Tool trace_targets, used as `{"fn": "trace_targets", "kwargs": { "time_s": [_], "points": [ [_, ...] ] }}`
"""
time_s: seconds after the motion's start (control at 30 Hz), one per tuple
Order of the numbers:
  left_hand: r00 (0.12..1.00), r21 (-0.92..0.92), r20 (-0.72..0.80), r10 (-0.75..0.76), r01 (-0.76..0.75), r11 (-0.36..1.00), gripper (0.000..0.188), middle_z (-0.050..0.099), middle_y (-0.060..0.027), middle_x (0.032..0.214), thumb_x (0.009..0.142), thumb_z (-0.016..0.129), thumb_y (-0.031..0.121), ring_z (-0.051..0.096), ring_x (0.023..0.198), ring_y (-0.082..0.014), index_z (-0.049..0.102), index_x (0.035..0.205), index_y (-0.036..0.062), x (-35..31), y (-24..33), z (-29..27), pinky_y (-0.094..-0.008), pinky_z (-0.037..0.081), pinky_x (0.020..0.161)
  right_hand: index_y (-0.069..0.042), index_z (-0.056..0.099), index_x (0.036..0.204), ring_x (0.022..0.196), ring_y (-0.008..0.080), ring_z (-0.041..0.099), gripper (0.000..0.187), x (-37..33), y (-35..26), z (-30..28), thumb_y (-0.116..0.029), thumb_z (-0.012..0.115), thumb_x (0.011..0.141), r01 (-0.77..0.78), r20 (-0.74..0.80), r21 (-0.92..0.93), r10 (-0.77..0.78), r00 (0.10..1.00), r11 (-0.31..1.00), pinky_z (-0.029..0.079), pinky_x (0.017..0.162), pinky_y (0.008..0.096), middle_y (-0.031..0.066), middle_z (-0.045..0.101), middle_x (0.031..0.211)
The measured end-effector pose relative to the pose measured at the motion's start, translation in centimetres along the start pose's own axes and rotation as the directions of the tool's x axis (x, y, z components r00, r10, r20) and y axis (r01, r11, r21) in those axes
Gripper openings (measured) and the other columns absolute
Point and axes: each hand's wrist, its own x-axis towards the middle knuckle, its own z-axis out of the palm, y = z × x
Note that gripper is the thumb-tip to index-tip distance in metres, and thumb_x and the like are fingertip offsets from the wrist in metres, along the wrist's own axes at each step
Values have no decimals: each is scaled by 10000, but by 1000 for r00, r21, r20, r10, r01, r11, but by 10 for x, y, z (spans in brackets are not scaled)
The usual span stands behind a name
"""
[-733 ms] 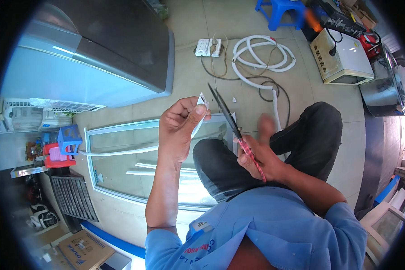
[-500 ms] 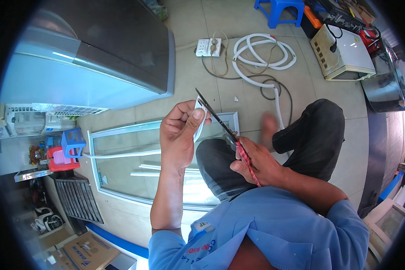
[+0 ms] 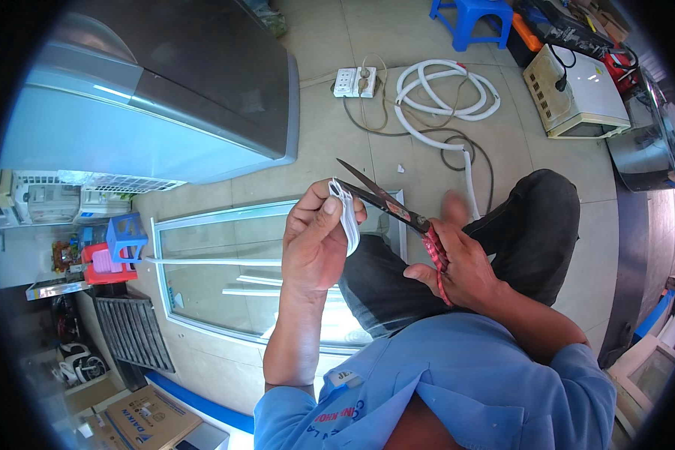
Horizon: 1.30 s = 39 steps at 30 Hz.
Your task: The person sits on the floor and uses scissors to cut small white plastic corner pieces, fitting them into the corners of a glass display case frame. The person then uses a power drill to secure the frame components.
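Note:
My left hand [image 3: 315, 236] pinches a white, flexible gasket strip [image 3: 348, 225] between thumb and fingers. The strip's cut end, with a hollow profile, faces up beside the thumb. My right hand [image 3: 461, 259] is closed round the red-wrapped handles of a pair of dark scissors [image 3: 390, 204]. Their blades are spread apart, and the lower one reaches to the strip's end at my left fingertips. Whether that blade touches the strip I cannot tell. A long white length [image 3: 217, 262] runs leftward from behind my left wrist, over a framed glass panel [image 3: 202, 225] on the floor.
A large grey refrigerator [image 3: 202, 82] lies at the upper left. Ahead are a power strip [image 3: 355, 82] and a coiled white hose [image 3: 446, 116] with loose cords. A blue stool [image 3: 472, 22] and a white box-shaped appliance [image 3: 577, 90] stand at the far right. Small stools [image 3: 127, 238] sit left.
The scissor blades have opened from nearly closed. Both hands have shifted slightly right, and the strip in my left hand now shows more of its side and end.

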Motion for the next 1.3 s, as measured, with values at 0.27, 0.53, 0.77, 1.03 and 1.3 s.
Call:
{"fn": "trace_targets", "kwargs": {
  "time_s": [0.27, 0.53, 0.77, 1.03, 1.3],
  "points": [
    [947, 193, 189, 260, -295, 936, 182, 676, -97, 988, 920, 641, -12, 635, 897, -170, 585, 1091, 10, -5, -17, -1, -323, 511, 850, 75, 502, 1218, 784, 355, 675, 790, -1, -13, -3, -470, 825, 746, -26, -12, -11, 26, 1000, 1000, 545, 665, 403, 193, 629, 919],
    [600, 134, 565, 566, -744, 654, 233, 676, -96, 990, 914, 643, -29, 641, 900, -165, 566, 1131, 10, -22, -51, 11, -306, 505, 851, 79, 477, 1245, 818, 382, 677, 817, 7, -17, -11, -484, 810, 755, -31, -3, -56, 30, 1000, 998, 550, 694, 416, 220, 631, 988],
    [586, 146, 585, 561, -756, 638, 238, 683, -92, 969, 912, 665, -23, 645, 896, -159, 570, 1127, 18, -16, -49, 16, -290, 505, 833, 81, 472, 1258, 847, 397, 668, 803, 11, -11, -12, -473, 798, 777, -20, 4, -33, 20, 1000, 999, 548, 726, 429, 239, 627, 1001],
    [947, 294, -59, 315, -285, 912, 200, 692, -59, 948, 897, 688, -33, 625, 850, -118, 604, 1068, 27, 29, -42, -26, -255, 482, 786, 116, 474, 1221, 796, 395, 665, 791, 15, -9, -18, -473, 784, 794, -16, 5, -73, 16, 1000, 997, 548, 683, 423, 242, 626, 952],
    [622, 147, 553, 554, -728, 670, 140, 689, -50, 938, 911, 655, -53, 616, 832, -106, 602, 998, 42, -3, -64, 27, -238, 470, 763, 76, 497, 1163, 726, 395, 661, 692, 18, -9, -23, -440, 787, 804, -32, -4, -107, 32, 999, 994, 536, 611, 427, 221, 626, 897]
  ]
}}
